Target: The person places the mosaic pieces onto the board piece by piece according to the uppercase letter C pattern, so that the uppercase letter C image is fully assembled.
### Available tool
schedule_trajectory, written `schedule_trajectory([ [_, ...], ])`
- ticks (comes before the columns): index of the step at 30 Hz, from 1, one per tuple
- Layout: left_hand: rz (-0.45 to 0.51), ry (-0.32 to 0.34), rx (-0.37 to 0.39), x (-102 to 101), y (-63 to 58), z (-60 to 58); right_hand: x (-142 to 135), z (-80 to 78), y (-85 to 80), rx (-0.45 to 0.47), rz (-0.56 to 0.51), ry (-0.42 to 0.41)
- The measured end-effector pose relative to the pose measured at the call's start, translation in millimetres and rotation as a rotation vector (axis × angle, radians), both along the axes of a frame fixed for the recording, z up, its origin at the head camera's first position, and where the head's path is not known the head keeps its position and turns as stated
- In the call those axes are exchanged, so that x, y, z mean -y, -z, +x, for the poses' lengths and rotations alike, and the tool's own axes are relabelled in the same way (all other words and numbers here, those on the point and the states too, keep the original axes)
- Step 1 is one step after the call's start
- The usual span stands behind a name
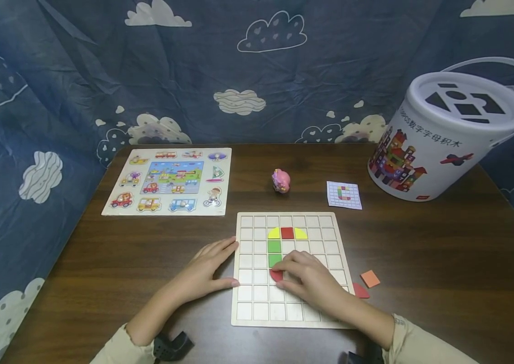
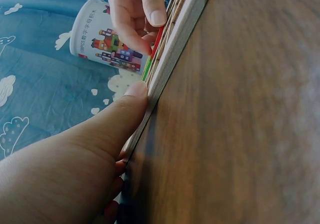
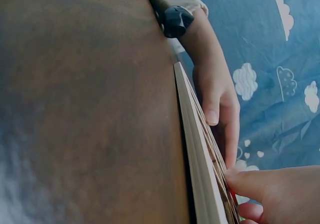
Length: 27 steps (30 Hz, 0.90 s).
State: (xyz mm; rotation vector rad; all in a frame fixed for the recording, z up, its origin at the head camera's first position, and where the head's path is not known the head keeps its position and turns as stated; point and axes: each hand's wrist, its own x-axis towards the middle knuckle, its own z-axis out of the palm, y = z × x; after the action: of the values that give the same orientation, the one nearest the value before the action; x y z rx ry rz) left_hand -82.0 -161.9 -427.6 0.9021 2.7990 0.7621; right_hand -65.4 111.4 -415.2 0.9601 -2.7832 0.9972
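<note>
A wooden grid board (image 1: 259,308) lies flat on the table. On its squares are two yellow quarter-circle tiles (image 1: 274,233) with a red square tile (image 1: 287,233) between them, and two green square tiles (image 1: 274,246) below the left one. My right hand (image 1: 313,280) pinches a red quarter-circle tile (image 1: 276,275) between thumb and fingers, right under the lower green tile. The left hand (image 1: 204,270) rests with spread thumb and fingertips against the board's left edge; its thumb (image 2: 132,96) shows at the rim in the left wrist view.
An orange square tile (image 1: 370,278) and another red quarter-circle (image 1: 360,290) lie right of the board. Behind it are a pattern card (image 1: 344,195), a small pink figure (image 1: 281,181), a vehicle picture puzzle (image 1: 120,194) and, at the back right, a white lidded bucket (image 1: 448,146).
</note>
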Motion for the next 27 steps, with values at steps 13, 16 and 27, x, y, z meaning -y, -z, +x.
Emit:
schedule_trajectory([
  [13, 0.0, 0.0, 0.005, 0, -0.2, 0.2, 1, -1.1, -1.8, 0.015, 0.056, 0.011],
  [16, 0.007, 0.004, 0.001, 1, 0.5, 0.5, -3, -1.6, -7.2, 0.088, 0.07, -0.009],
  [27, 0.015, 0.011, -0.004, 1, 1.1, 0.1, -43, -1.1, -33.9, -0.038, -0.031, -0.028],
])
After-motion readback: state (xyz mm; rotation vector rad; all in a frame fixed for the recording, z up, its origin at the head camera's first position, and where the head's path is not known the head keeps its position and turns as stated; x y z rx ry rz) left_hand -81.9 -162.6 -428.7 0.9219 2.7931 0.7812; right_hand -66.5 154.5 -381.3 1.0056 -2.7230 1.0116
